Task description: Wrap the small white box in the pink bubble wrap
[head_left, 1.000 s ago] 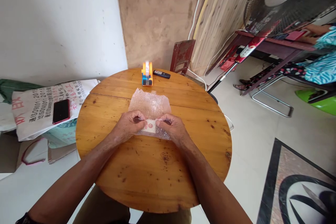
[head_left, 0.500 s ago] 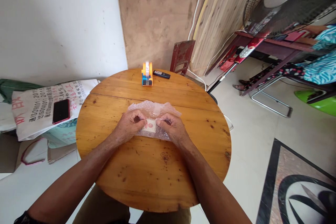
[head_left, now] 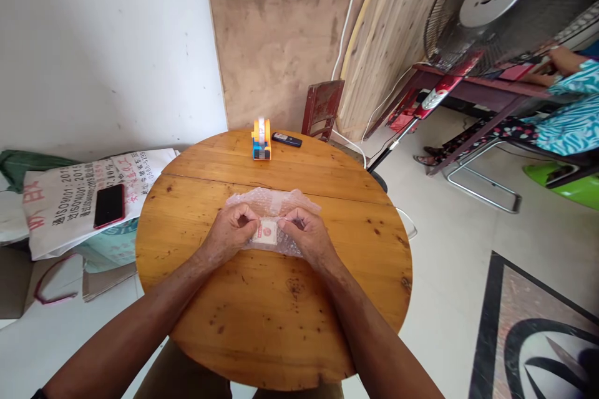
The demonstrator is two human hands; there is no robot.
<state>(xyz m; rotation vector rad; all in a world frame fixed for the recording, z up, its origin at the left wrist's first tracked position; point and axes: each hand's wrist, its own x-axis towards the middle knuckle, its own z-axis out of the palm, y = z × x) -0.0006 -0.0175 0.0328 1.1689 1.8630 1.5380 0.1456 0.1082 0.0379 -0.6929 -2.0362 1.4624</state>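
1. On the table point(head_left: 262, 318), the packet point(head_left: 266, 234) lies amid bubble wrap point(head_left: 256, 199), face showing; it looks half-wrapped.
2. Left hand point(head_left: 234, 227) (nine o'clock), right hand point(head_left: 305, 229) (three): pinched closed, probably on bubble wrap.
3. At twelve, tape point(head_left: 261, 139), untouched.

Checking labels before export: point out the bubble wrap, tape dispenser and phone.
Bubble wrap point(head_left: 264, 201): head view, on its far part.
Tape dispenser point(head_left: 261, 139): head view, middle of the side facing the camera.
Phone point(head_left: 109, 206): head view, middle of its dark screen.
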